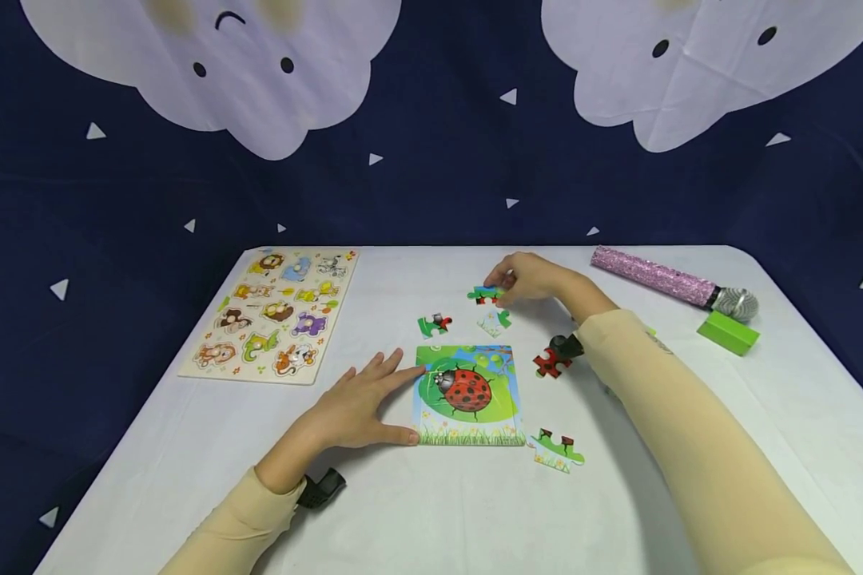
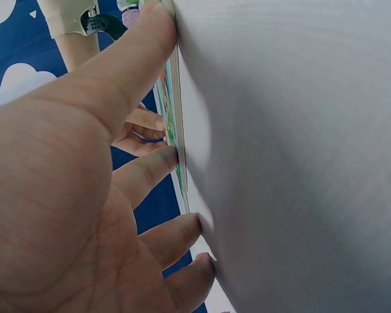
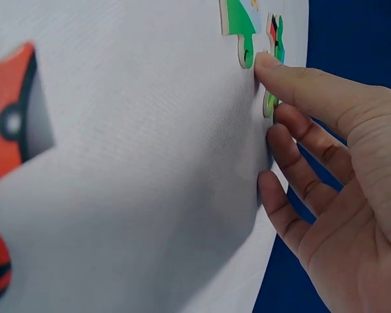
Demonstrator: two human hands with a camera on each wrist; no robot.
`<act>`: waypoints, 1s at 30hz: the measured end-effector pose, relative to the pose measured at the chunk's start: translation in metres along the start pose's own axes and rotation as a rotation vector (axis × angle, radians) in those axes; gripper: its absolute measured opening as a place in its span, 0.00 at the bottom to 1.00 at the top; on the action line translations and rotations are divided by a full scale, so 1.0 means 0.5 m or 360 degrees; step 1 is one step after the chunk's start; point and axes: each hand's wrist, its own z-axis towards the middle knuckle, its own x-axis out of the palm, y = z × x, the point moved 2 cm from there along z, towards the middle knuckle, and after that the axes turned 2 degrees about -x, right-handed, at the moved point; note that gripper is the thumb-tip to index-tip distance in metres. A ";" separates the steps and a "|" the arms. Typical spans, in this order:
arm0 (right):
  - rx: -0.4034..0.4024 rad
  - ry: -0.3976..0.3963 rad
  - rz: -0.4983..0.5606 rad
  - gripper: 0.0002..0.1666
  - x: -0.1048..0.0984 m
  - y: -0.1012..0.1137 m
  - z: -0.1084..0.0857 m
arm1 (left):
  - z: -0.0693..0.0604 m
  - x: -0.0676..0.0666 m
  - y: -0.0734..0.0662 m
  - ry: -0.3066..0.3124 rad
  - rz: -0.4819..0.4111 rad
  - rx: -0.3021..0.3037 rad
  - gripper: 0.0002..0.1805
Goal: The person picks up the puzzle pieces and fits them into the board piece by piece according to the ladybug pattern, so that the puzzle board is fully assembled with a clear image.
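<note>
You have one square ladybug board (image 1: 467, 395) lying flat on the white table (image 1: 475, 511), its printed picture showing one red ladybug with black spots. Your left hand (image 1: 359, 406) is spread and gripping nothing, thumb and forefinger extended to the board's left edge. Five loose jigsaw pieces show clearly around it: four beyond or to the right of the board's far half, and one by its near right corner. Your right hand (image 1: 528, 277) is at the farthest one, the green-and-red piece (image 1: 483, 294); your thumb and fingers are bent around its right end, but you cannot tell from these views whether they have pinched it. Just nearer lies a white-and-green piece (image 1: 491, 322), and to the left of that a green piece with red and black (image 1: 434, 325). The red spotted piece (image 1: 546, 363) sits right of the board near your right wrist's black camera (image 1: 568, 346), and the grass piece (image 1: 557, 454) lies just beside the near right corner. Another black camera (image 1: 321, 489) is on your left wrist. Over to the left is one animal puzzle board (image 1: 298, 310) with eleven animal figures. At the far right are one pink glitter microphone (image 1: 654, 274) and, near its head, one bright green block (image 1: 729, 333). Behind the table hangs one navy backdrop (image 1: 439, 192) printed with pale clouds and small triangles.
</note>
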 end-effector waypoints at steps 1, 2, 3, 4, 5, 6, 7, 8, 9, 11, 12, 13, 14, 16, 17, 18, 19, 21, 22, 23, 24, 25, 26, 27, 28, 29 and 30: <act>-0.0002 0.0002 -0.0010 0.23 0.000 -0.001 0.001 | 0.000 0.000 0.000 0.0003 -0.0003 -0.0003 0.54; -0.0005 0.0005 -0.0019 0.23 0.000 -0.002 0.002 | 0.000 0.000 0.000 0.0004 -0.0003 -0.0001 0.54; -0.0006 0.0009 -0.0028 0.23 0.000 -0.004 0.003 | 0.000 0.000 0.000 0.0002 -0.0003 0.0003 0.54; -0.0012 0.0012 -0.0035 0.23 0.001 -0.005 0.004 | -0.001 0.000 0.000 0.0001 -0.0002 0.0007 0.54; -0.0017 0.0016 -0.0041 0.24 0.001 -0.006 0.004 | -0.001 0.001 0.000 -0.0001 -0.0002 0.0013 0.54; -0.0019 0.0020 -0.0043 0.24 0.000 -0.007 0.005 | 0.000 0.001 0.000 -0.0001 -0.0002 0.0013 0.54; -0.0021 0.0024 -0.0044 0.24 0.000 -0.008 0.006 | 0.000 0.002 0.000 0.0002 -0.0005 0.0008 0.54; -0.0019 0.0031 -0.0044 0.24 0.000 -0.008 0.007 | 0.000 0.002 0.000 -0.0001 -0.0003 0.0010 0.54; -0.0018 0.0036 -0.0043 0.24 0.000 -0.008 0.007 | -0.001 0.002 0.000 -0.0001 -0.0002 0.0011 0.54; -0.0024 0.0048 -0.0050 0.24 -0.001 -0.007 0.009 | 0.000 0.002 0.000 0.0002 -0.0002 0.0005 0.54; -0.0030 0.0055 -0.0056 0.24 -0.002 -0.006 0.009 | 0.000 0.002 0.000 0.0004 -0.0002 -0.0002 0.54; -0.0039 0.0058 -0.0062 0.24 -0.002 -0.005 0.009 | -0.001 0.002 0.000 0.0003 -0.0003 -0.0002 0.54; -0.0042 0.0057 -0.0068 0.24 -0.003 -0.004 0.010 | -0.001 0.001 -0.001 0.0000 -0.0001 0.0003 0.54; -0.0049 0.0055 -0.0078 0.24 -0.005 -0.001 0.010 | -0.001 0.001 -0.001 -0.0001 -0.0001 0.0004 0.54; -0.0049 0.0053 -0.0079 0.24 -0.005 0.000 0.009 | 0.000 0.000 -0.001 -0.0002 0.0000 0.0004 0.54; -0.0046 0.0047 -0.0080 0.23 -0.005 0.001 0.009 | 0.000 0.000 -0.001 -0.0003 0.0000 0.0007 0.54; -0.0045 0.0039 -0.0084 0.23 -0.005 0.001 0.008 | 0.000 -0.001 -0.001 -0.0003 0.0000 0.0010 0.54; -0.0061 0.0028 -0.0103 0.22 -0.004 0.001 0.007 | 0.000 -0.001 -0.001 -0.0001 0.0000 0.0011 0.54; -0.0077 0.0022 -0.0111 0.22 -0.003 0.001 0.006 | 0.001 -0.001 -0.001 0.0002 0.0001 0.0007 0.54; -0.0093 0.0015 -0.0118 0.22 -0.001 0.001 0.005 | 0.001 -0.001 -0.001 0.0003 0.0003 0.0008 0.54; -0.0109 0.0008 -0.0125 0.21 0.000 0.000 0.005 | 0.001 -0.001 -0.001 0.0002 0.0007 0.0012 0.54; -0.0123 0.0002 -0.0130 0.21 0.002 -0.001 0.005 | 0.001 -0.001 -0.001 0.0004 0.0009 0.0010 0.54; -0.0146 -0.0002 -0.0129 0.21 0.003 -0.001 0.004 | 0.001 -0.001 -0.001 0.0004 0.0011 0.0011 0.54; -0.0157 -0.0009 -0.0127 0.21 0.004 -0.001 0.004 | 0.001 -0.001 -0.001 0.0007 0.0012 0.0007 0.54; -0.0165 -0.0015 -0.0126 0.21 0.006 -0.002 0.004 | 0.001 -0.001 -0.001 0.0009 0.0010 0.0003 0.54; -0.0168 -0.0024 -0.0123 0.21 0.007 -0.002 0.004 | 0.000 -0.001 -0.001 0.0010 0.0007 0.0003 0.54; -0.0175 -0.0031 -0.0122 0.21 0.008 -0.002 0.003 | 0.000 -0.001 -0.001 0.0013 0.0007 -0.0001 0.54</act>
